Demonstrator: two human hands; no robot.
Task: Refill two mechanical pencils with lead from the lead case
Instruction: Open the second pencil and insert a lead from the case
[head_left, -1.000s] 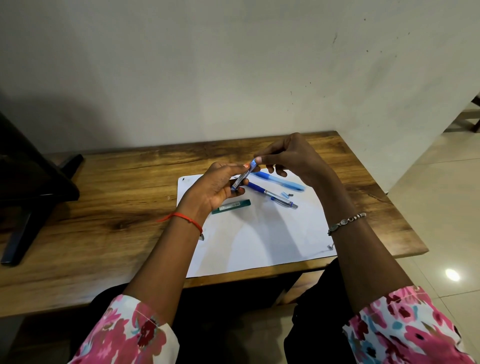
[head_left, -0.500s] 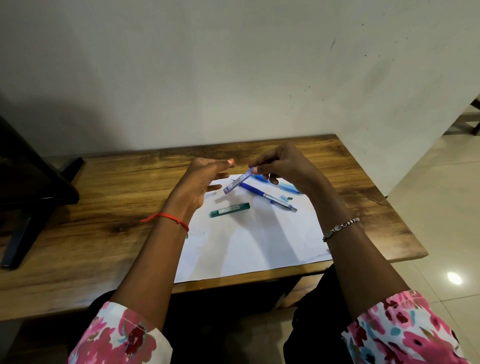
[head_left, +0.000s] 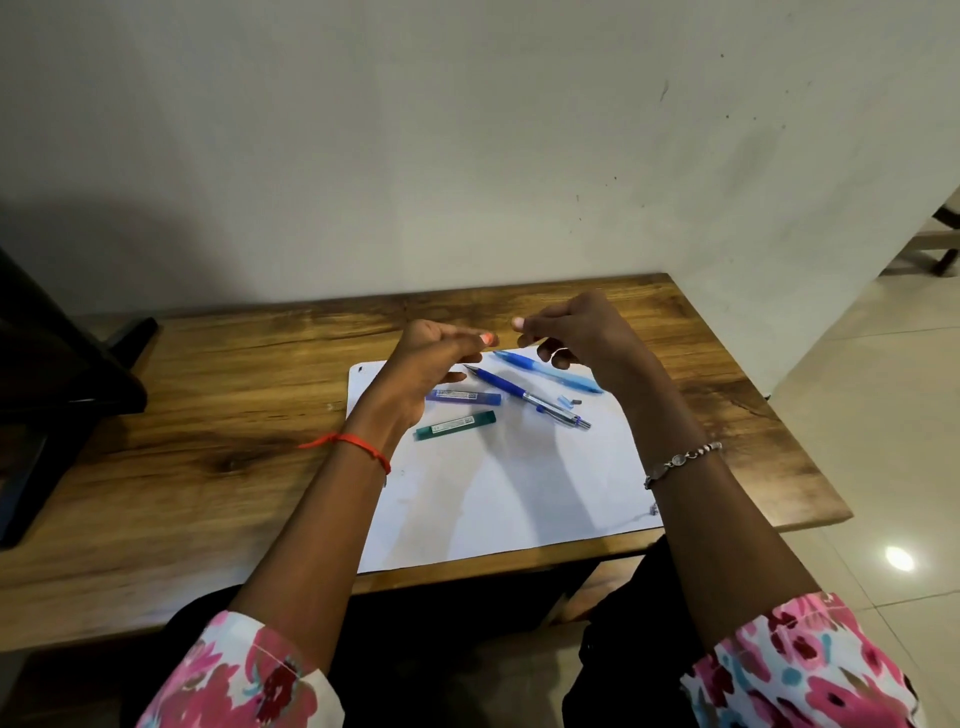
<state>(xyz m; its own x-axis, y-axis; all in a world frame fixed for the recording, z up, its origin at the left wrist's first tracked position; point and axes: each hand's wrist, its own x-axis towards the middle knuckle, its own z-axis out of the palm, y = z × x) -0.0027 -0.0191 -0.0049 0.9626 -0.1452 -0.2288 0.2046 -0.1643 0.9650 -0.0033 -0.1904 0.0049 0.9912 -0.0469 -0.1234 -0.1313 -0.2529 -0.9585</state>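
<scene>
Both my hands hover above the white paper (head_left: 509, 493), fingertips almost meeting. My left hand (head_left: 431, 364) has loosely curled fingers and holds nothing I can see. My right hand (head_left: 576, 330) has its thumb pressed to the forefinger; nothing shows between them. Below them on the paper lie a purple lead case (head_left: 464, 397), a green lead case (head_left: 456, 425), a dark blue mechanical pencil (head_left: 524, 397) and a light blue pencil (head_left: 558, 375). Two tiny loose parts (head_left: 567, 401) lie beside the pencils.
The paper lies on a wooden table (head_left: 208, 415) against a pale wall. A black stand (head_left: 57, 395) occupies the table's left end. The table's right edge drops to a tiled floor (head_left: 883, 467).
The purple lead case has left my hands and now lies on the paper above the green case. Both hands have risen and stay close together.
</scene>
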